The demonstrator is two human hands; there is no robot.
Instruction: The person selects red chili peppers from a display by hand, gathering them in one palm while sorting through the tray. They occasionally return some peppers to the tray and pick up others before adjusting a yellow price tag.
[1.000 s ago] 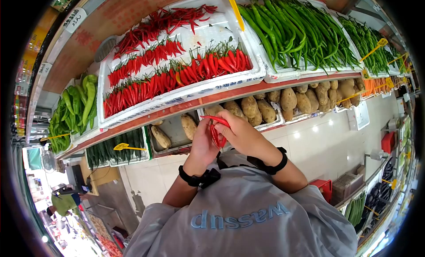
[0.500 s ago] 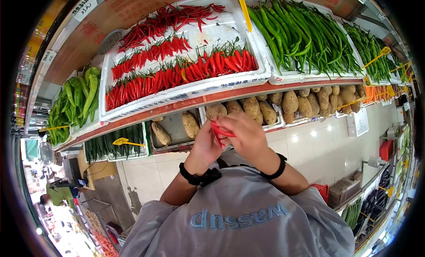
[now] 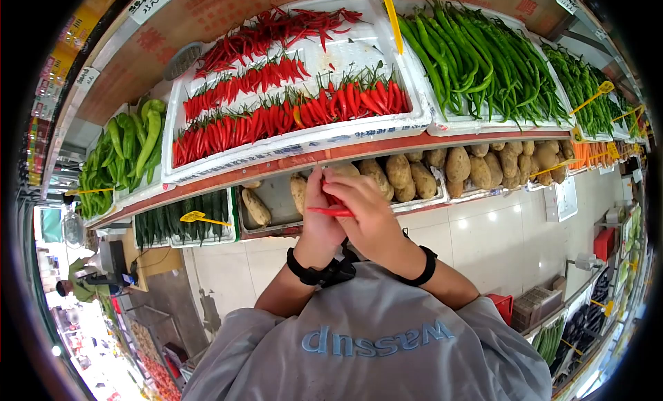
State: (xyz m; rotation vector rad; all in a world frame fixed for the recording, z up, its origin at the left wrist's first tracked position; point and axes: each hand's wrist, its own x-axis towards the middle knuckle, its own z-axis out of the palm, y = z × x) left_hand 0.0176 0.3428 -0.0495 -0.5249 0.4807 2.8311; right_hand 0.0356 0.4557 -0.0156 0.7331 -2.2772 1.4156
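Red chilies [image 3: 331,211] are held between my two hands, in front of the shelf edge. My left hand [image 3: 321,218] is upright with its fingers close together, its palm against the chilies. Over them, my right hand [image 3: 369,211] presses with bent fingers, and a chili sticks out to the left across my left hand. How many chilies are inside the hands is hidden. Beyond them, a white foam tray [image 3: 421,118] bears rows of red chilies [image 3: 235,135], stems up, and a looser pile of thin red chilies [image 3: 269,35] at its back.
Long green peppers [image 3: 476,63] fill the tray on the right, and thicker green peppers [image 3: 148,142] lie at the left. Below the shelf are potatoes [image 3: 459,165] and cucumbers [image 3: 166,225]. A yellow tag [image 3: 391,18] stands between trays. A person [image 3: 86,284] is far off at lower left.
My hands have come closer together around the chilies, and one chili now points left instead of right. The view has shifted slightly, so the trays appear further right.
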